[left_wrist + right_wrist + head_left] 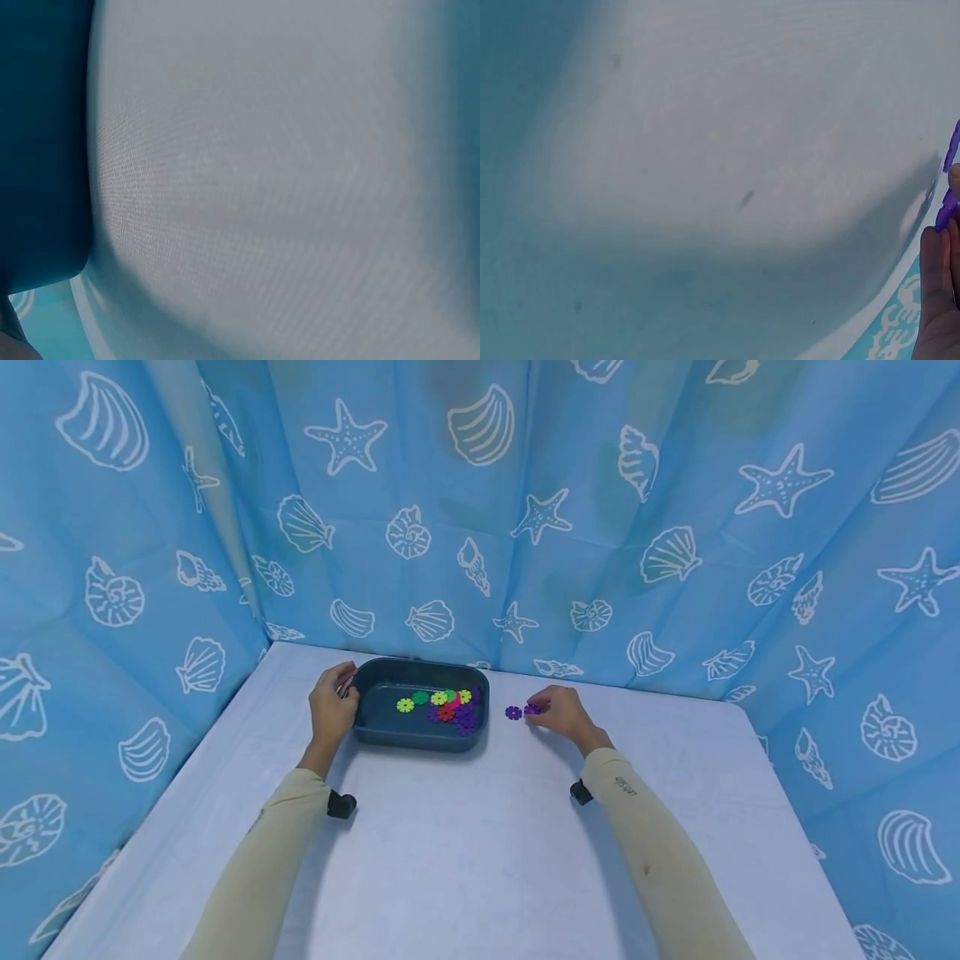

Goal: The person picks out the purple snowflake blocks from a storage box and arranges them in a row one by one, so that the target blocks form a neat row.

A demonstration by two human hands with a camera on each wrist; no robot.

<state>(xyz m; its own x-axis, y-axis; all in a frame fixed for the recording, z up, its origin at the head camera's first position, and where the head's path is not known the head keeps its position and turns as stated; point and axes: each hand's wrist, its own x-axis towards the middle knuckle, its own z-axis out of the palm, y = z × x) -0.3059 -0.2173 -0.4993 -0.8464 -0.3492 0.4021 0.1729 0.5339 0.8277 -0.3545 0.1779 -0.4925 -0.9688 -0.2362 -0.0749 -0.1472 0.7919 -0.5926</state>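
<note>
My left hand (332,703) is at the left end of a dark blue-grey plastic tray (408,740), its loosely bent fingers against the outer wall. In the left wrist view, the tray wall (41,142) fills the left edge. To the right of the tray, my right hand (562,713) pinches a purple flower-shaped disc (532,709) between thumb and fingers. Just left of it is a second purple disc (513,712); whether the two are joined, I cannot tell. The right wrist view shows the held disc (946,211) edge-on at the fingertips.
Inside the tray lie several flower discs: yellow (405,705), green (421,697), red (446,712) and purple (467,726). A white cloth (465,843) covers the table. Blue shell-patterned curtains (480,510) hang around its back and sides.
</note>
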